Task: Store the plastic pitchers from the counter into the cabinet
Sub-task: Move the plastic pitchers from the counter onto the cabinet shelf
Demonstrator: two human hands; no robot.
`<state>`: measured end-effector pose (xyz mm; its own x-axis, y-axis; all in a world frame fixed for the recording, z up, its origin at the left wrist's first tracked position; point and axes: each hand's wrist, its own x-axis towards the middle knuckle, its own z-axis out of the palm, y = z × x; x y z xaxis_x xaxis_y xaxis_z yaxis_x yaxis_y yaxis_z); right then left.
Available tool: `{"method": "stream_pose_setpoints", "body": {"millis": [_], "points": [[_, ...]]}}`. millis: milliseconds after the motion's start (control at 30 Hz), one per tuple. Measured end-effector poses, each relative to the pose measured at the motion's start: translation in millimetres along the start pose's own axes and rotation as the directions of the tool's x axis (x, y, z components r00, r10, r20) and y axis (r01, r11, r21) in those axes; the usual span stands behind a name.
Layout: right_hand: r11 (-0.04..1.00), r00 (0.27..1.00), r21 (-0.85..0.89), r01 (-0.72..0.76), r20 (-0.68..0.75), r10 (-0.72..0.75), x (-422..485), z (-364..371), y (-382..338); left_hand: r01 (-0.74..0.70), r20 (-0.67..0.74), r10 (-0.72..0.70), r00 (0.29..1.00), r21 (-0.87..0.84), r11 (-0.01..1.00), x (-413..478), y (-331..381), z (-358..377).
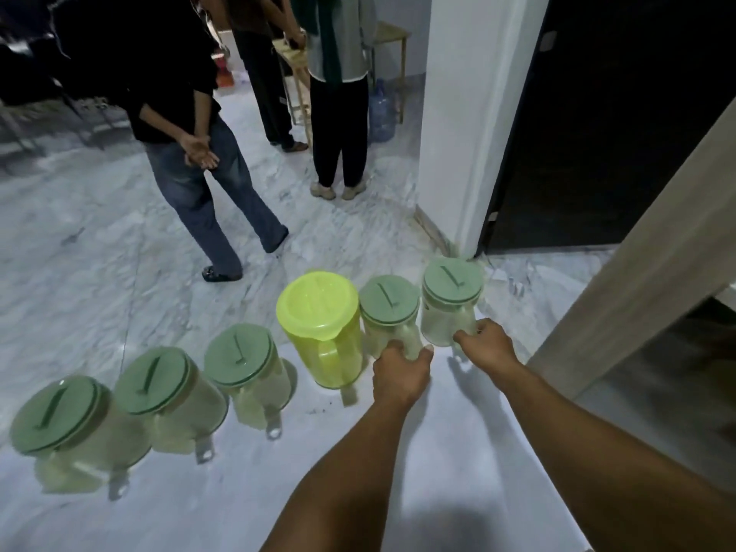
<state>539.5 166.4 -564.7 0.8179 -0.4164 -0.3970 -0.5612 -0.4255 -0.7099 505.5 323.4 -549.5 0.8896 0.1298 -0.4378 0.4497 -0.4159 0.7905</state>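
Six lidded plastic pitchers line the white counter (458,452). The left hand (400,372) clasps one clear green-lidded pitcher (389,312), the right hand (488,344) the end pitcher (452,300); a yellow pitcher (322,328) stands just beside.

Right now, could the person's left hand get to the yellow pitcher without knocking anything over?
Probably yes. The left hand is wrapped on a clear green-lidded pitcher right beside the yellow pitcher, whose handle faces the person with bare counter in front. It would have to let go first.
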Motion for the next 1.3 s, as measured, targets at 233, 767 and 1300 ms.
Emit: {"method": "stream_pose_setpoints", "body": {"millis": [233, 767, 1300], "points": [[0.989, 0.999, 0.140, 0.039, 0.011, -0.041, 6.8, 3.7, -10.5, 0.053, 0.003, -0.053, 0.999, -0.156, 0.986, 12.9, 6.6, 9.7], [0.912, 0.981, 0.407, 0.051, -0.191, 0.030, -154.7, -107.8, -21.7, 0.031, 0.380, 0.102, 0.919, -0.330, 0.944, -120.2, 69.8, -55.6], [0.709, 0.825, 0.663, 0.243, -0.525, 0.209, -481.6, -307.7, 105.3, -0.335, 0.763, 0.380, 0.523, -0.226, 0.915, -389.9, 111.1, 0.8]]}}
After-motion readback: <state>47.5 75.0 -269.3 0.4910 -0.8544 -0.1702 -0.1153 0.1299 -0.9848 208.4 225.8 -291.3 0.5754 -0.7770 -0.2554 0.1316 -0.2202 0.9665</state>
